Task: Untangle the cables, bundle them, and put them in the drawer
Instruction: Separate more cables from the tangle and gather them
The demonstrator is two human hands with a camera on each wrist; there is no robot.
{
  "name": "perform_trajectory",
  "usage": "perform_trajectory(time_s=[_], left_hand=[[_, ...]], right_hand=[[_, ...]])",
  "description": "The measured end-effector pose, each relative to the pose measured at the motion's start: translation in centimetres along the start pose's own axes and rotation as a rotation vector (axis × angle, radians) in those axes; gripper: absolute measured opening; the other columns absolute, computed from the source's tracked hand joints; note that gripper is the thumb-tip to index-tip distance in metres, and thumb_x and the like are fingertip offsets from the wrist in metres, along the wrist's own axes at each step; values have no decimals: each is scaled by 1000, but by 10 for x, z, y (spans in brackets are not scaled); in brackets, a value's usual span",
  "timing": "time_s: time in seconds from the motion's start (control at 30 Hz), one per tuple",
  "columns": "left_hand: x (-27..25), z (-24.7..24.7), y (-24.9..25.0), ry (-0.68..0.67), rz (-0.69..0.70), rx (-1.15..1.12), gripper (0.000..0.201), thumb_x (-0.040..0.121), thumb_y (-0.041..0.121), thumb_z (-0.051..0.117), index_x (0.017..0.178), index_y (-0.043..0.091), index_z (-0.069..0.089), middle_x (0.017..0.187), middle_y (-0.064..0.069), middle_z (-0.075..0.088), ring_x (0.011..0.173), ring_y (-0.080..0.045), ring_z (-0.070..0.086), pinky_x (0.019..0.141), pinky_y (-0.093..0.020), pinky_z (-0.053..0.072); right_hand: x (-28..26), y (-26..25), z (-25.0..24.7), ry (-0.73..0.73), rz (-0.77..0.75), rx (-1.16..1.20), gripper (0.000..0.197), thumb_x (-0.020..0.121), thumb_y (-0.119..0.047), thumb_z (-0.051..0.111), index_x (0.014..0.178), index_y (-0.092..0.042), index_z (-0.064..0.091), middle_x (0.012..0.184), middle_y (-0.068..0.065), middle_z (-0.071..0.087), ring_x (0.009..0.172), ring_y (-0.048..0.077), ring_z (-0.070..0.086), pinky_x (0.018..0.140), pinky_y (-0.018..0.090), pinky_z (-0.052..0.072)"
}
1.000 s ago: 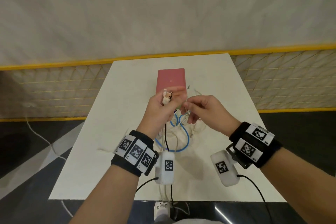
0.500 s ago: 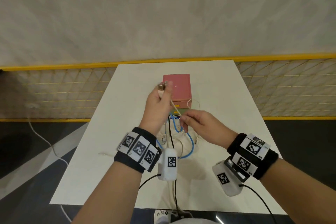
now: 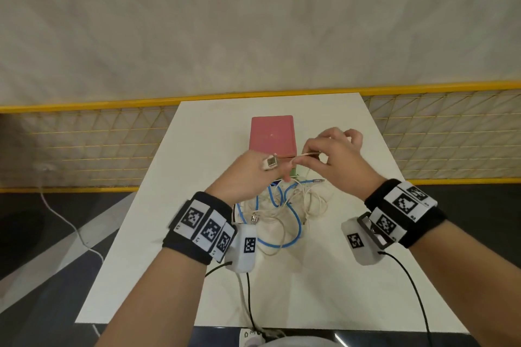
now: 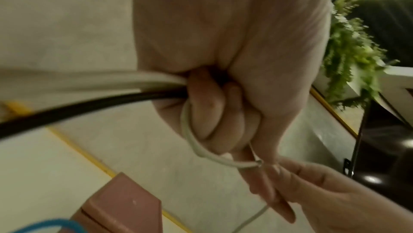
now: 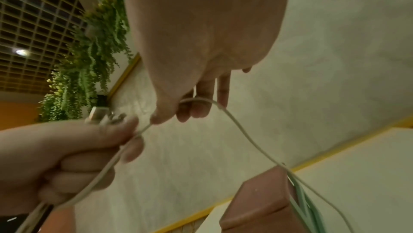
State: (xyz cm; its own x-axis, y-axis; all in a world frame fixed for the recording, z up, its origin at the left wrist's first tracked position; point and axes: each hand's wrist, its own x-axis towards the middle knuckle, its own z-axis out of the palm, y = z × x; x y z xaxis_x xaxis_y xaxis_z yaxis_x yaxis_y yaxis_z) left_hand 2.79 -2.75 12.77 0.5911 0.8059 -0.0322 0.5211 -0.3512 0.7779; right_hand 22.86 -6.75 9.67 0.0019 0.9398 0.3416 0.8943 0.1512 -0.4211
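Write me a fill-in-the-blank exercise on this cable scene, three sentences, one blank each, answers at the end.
1. The left hand grips the white cable near its ____ plug end.
2. The right hand pinches the same cable, stretched between both hands above the ____ table.
3. Behind the tangle of blue and white cables stands a ____ box.

Missing words: USB; white; pink
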Motion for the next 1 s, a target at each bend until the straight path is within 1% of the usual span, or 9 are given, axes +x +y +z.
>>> perform_trajectory(time_s=[0.1, 0.2, 0.27, 0.37, 0.5, 0.73, 0.83, 0.9, 1.0], left_hand=[[5, -10, -9, 212, -63, 106, 37, 95, 41, 58, 75, 13, 71, 63, -11, 62, 37, -6, 37, 41, -18, 28], [13, -18, -23, 478, -118, 208, 36, 95, 37, 59, 82, 6, 70, 69, -14, 65, 53, -18, 49, 50, -28, 34], [14, -14, -23, 506, -77, 236, 19, 95, 30, 60, 98, 16, 72, 76, -6, 68, 65, -20, 59, 55, -27, 38], [12, 1, -10, 333, 70, 96, 38, 95, 31, 61, 132, 34, 57, 86, 6, 67, 65, -7, 58, 65, -17, 46], [17, 12, -2, 210, 69, 129, 31, 98, 41, 52, 85, 14, 62, 67, 6, 56, 59, -13, 51, 57, -22, 40], [16, -37, -10, 750, -38, -122, 40, 99, 43, 50, 64, 24, 53, 55, 8, 44, 42, 0, 41, 48, -14, 32], [13, -39, -19, 729, -78, -31, 16, 98, 33, 56, 92, 24, 68, 67, 4, 58, 56, -10, 51, 62, -28, 43], [9, -32, -21, 740, -75, 57, 36, 96, 28, 59, 132, 26, 56, 93, -6, 70, 81, -25, 63, 76, -31, 50], [6, -21, -18, 663, -1, 205, 63, 95, 31, 61, 149, 40, 31, 71, -10, 64, 69, -32, 61, 69, -41, 54]], right_hand=[[4, 8, -5, -112, 42, 110, 26, 93, -48, 47, 77, -29, 54, 71, -11, 57, 78, 3, 53, 102, 34, 17], [5, 19, -4, -175, 106, 270, 23, 97, -36, 46, 80, -22, 53, 72, -5, 59, 72, 18, 59, 84, 37, 44], [6, 15, -1, -190, 93, 317, 23, 97, -31, 47, 83, -15, 55, 75, 2, 61, 76, 24, 62, 72, 37, 47], [11, 1, 6, -173, 2, 337, 24, 96, -27, 51, 84, -8, 58, 76, 11, 58, 69, 23, 53, 68, 38, 45], [19, -15, 3, -89, -54, 438, 17, 97, -17, 51, 85, -6, 56, 77, 2, 53, 70, 12, 47, 69, 28, 42], [14, 29, 19, -260, 98, 317, 24, 101, -18, 37, 86, -13, 54, 79, -2, 54, 72, 15, 51, 67, 27, 37], [24, 32, 25, -200, 125, 314, 23, 101, -18, 39, 84, -19, 53, 84, 9, 58, 75, 20, 55, 65, 28, 45], [37, 26, 22, -100, 165, 366, 20, 100, -18, 41, 89, -17, 57, 94, 21, 56, 75, 25, 54, 63, 30, 55], [55, 11, 12, 43, 123, 391, 22, 99, -19, 46, 104, -12, 65, 89, 7, 49, 74, 13, 52, 77, 33, 56]])
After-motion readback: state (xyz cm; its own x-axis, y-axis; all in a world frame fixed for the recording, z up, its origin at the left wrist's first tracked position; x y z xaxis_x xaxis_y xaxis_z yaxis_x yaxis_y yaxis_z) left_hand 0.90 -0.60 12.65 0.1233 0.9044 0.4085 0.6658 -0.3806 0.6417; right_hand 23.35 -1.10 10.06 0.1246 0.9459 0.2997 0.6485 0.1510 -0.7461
